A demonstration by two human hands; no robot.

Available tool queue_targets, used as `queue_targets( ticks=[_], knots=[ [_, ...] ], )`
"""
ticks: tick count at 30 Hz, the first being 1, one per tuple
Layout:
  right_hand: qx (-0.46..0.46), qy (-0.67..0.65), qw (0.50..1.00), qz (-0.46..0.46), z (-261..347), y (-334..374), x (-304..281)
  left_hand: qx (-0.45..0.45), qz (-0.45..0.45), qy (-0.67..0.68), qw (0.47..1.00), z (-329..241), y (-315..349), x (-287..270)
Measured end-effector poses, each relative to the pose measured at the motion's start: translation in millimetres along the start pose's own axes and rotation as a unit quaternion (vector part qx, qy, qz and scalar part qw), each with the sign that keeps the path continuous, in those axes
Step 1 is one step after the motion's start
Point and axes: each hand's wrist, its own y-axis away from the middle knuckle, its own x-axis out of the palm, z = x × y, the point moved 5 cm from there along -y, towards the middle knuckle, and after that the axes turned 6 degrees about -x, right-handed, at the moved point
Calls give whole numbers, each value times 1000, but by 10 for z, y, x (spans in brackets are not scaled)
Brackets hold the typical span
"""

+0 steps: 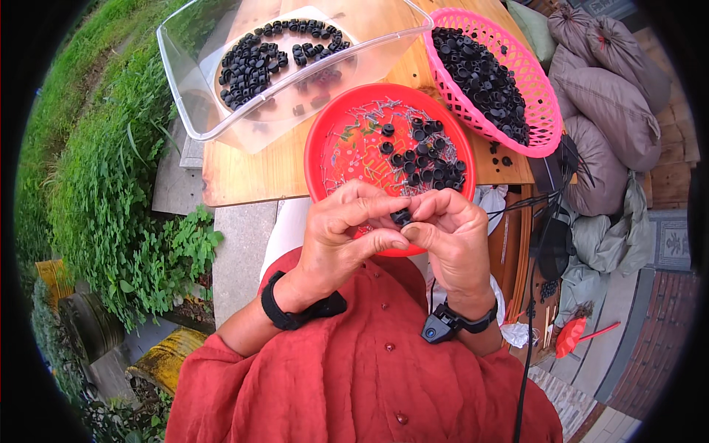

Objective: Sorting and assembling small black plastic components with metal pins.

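Note:
Both of my hands meet over the near rim of a round red tray (316, 159). Between my left hand (353, 220) and my right hand (452, 230) is a small black plastic part (401, 216), pinched by thumbs and fingertips from both sides. My fingers cover much of it. On the tray lie many loose black caps (425, 159), mostly toward its right half, among scattered thin metal pins (369, 114) that look like small nails or screws.
A clear plastic bin (185, 111) at the back left holds many black parts (251, 70) on a round board. A pink basket (546, 122) full of black pieces (480, 81) stands back right on the wooden table (244, 173). Black cables (543, 258) hang at its right edge.

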Motion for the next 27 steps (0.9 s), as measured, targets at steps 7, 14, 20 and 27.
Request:
queue_targets(
  ticks=[7,14,20,27],
  knots=[
    [17,2,1000,21,36,-10,-3,37,-8,-42,998,-71,7,21],
    [75,-82,993,35,-93,3,-56,90,-7,-132,987,-81,-49,4],
    [91,-63,993,38,-64,-5,-38,105,7,-152,983,-100,-68,-16],
    [109,-32,993,43,-53,-12,-42,129,29,-159,978,-92,-87,-39]
  ],
)
